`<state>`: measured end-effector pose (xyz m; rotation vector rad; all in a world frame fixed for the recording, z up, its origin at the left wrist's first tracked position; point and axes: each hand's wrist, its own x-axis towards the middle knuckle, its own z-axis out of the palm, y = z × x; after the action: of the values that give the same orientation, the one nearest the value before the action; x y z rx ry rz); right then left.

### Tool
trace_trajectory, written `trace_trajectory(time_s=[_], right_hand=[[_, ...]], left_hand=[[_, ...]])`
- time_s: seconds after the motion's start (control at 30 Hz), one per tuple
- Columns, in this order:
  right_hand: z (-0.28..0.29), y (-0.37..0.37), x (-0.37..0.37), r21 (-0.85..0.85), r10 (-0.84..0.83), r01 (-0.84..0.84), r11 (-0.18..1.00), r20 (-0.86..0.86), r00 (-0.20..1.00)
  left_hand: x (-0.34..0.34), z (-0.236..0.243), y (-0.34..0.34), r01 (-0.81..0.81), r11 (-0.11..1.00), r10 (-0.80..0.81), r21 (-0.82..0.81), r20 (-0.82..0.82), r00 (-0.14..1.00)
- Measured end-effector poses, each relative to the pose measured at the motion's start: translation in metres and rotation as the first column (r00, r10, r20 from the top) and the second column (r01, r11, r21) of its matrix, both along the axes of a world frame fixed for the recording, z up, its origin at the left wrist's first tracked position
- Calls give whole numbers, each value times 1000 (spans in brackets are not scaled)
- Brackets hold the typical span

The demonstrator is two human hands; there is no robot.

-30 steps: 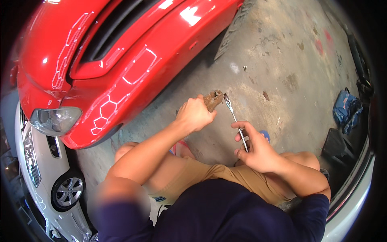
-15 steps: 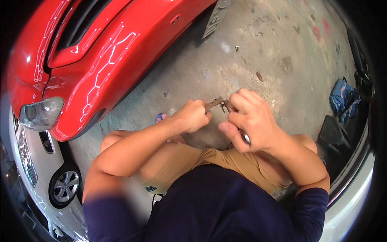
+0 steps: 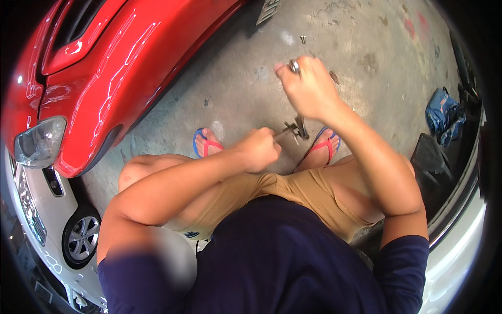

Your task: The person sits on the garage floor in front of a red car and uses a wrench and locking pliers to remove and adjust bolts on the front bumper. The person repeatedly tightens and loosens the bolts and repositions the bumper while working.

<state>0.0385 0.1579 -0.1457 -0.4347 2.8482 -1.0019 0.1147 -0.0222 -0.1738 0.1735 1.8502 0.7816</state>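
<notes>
Two hands sit mid-feed for me, and both are closed. I see the left hand [image 3: 261, 150] curled in a fist around one end of a slim, dull metal part [image 3: 285, 131], which is held over the concrete floor [image 3: 251, 94], between the feet as I look down. The right hand [image 3: 309, 88] is wrapped round the handle of a ratchet wrench [image 3: 294, 66], whose bright end shows near the thumb, farther out from the body. Below that fist, the wrench's other end appears to meet the part, but the spot is small and smeared, so I can't tell how well it is seated.

That seating is my main worry. If the wrench is on crooked, a hard pull could make it slip, and the right knuckles could jerk into the part or the left fingers. I see only the left grip bracing the part, so I judge that a strong twist could roll it loose. Dropped, it could land on the right foot [image 3: 316, 153], bare apart from an open sandal [image 3: 330, 149]. Two small bolts [image 3: 303, 40] lie loose beyond the right fist, and a careless step could scatter them.
</notes>
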Motion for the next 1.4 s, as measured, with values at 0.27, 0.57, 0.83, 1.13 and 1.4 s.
trace_trajectory(time_s=[0.27,0.57,0.83,1.13,1.4], right_hand=[[-44,5,-30,143,-204,149,978,544,814],[-96,14,0,179,-316,528,830,931,183],[-65,25,-10,-382,214,-130,915,185,959],[-66,36,36,-237,150,-33,971,493,857],[-21,-5,134,-194,24,230,953,811,584]], left_hand=[[9,22,2,100,995,-99,24,-31,995],[14,44,-17,92,992,-86,89,-65,994],[-7,69,-62,-294,871,216,394,231,949],[6,88,-65,-528,797,322,294,533,782],[-14,46,-91,-892,445,884,79,123,451]])
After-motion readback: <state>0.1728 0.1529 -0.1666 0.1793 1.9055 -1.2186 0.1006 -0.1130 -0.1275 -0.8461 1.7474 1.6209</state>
